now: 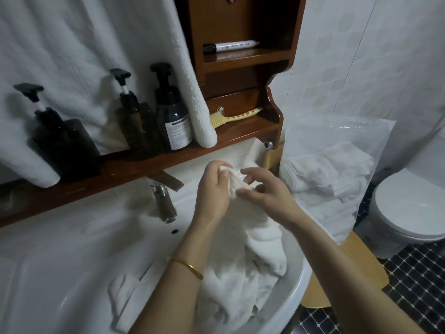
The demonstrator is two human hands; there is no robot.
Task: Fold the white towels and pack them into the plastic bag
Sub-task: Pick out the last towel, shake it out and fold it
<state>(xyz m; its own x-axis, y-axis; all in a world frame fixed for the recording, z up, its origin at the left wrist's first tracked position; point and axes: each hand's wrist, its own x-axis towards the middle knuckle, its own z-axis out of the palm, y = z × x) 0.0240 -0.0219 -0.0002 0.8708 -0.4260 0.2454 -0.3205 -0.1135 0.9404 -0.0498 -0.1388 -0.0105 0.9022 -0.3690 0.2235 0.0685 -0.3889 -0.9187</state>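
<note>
Left hand (214, 189) is gripping a corner of the white towel (243, 273) and right hand (267, 191) is pinching the same corner. The rest is lying bunched in the sink (72, 237). Plastic bag (337, 131), already holding folded towels (320, 174), is standing just right of the sink.

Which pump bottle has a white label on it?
The right bottle, beside the hanging towel. The left bottle and middle bottle are plain brown, unlabelled.

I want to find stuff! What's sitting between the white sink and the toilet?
In the head view, a clear plastic bag holding folded white towels sits on a wooden stool, between the sink and the toilet.
</note>
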